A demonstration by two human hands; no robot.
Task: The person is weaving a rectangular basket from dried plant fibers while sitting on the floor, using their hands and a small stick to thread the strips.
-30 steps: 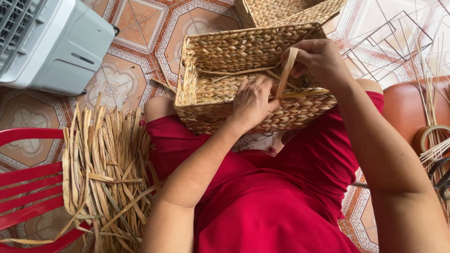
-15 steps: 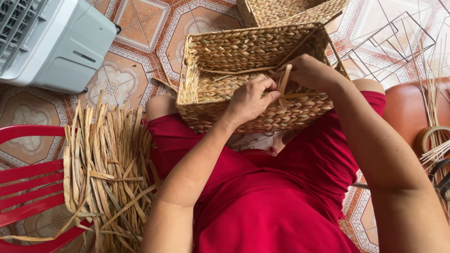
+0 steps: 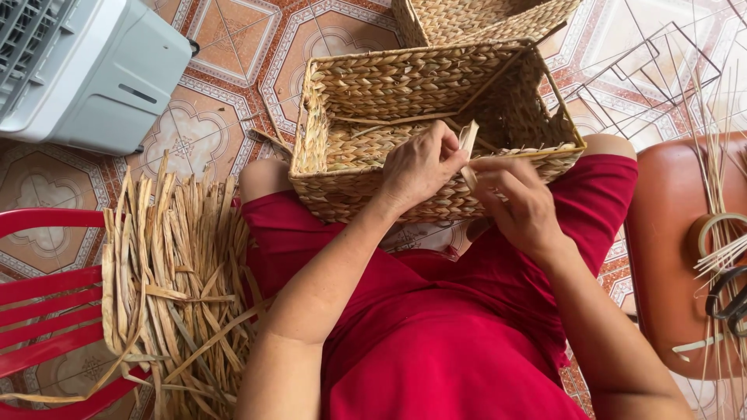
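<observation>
1. The left hand [image 3: 420, 167] and right hand [image 3: 523, 204] were pinched together on a pale fibre strip [image 3: 469, 144] at frame centre.
2. The woven basket [image 3: 405, 85] rested on the red-clad lap.
3. Dried strands [image 3: 175, 280] lay lower left.

The woven basket [image 3: 405, 117] rests on your knees, with a second basket [image 3: 467, 17] behind it. A bundle of dried strips [image 3: 175, 272] lies left of your lap, on the chair [image 3: 39, 295]. The fan unit [image 3: 85, 70] stands far left on the floor [image 3: 233, 47]. A stool [image 3: 669, 257] sits to your right.
</observation>
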